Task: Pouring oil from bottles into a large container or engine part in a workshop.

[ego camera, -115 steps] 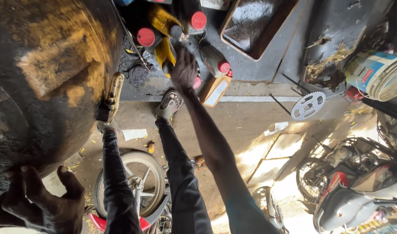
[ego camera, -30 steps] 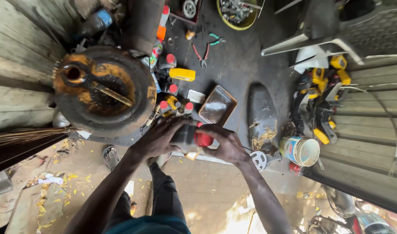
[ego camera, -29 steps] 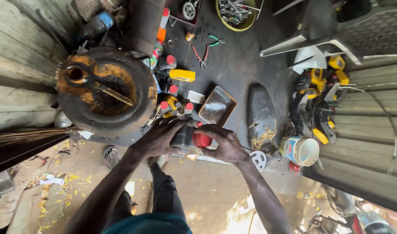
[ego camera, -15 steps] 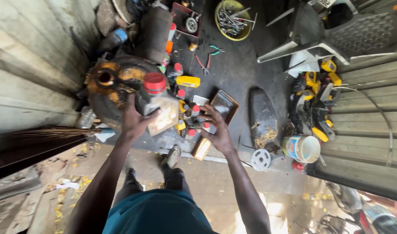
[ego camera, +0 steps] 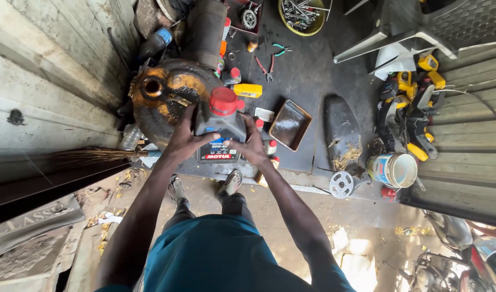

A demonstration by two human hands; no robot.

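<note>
I stand and look straight down past my teal shirt. Both hands hold up a grey oil bottle [ego camera: 219, 130] with a red cap, in front of my chest. My left hand [ego camera: 186, 137] grips its left side, thumb across the front. My right hand [ego camera: 251, 146] clasps its right side. Below the bottle, on the ground, lies a rusty black drum [ego camera: 164, 94] with a round opening in its top.
Several red-capped and yellow bottles stand beside the drum. A rectangular metal tray [ego camera: 290, 124], pliers [ego camera: 269, 65], a sprocket [ego camera: 341, 184], a white bucket [ego camera: 394, 169], a yellow bowl of tools [ego camera: 300, 12], a broom [ego camera: 96, 156] and a motorcycle [ego camera: 464, 249] surround me.
I have straightened up from the cluster of bottles on the ground. The grey bottle has come up with my hands, and both hands now hold it.
</note>
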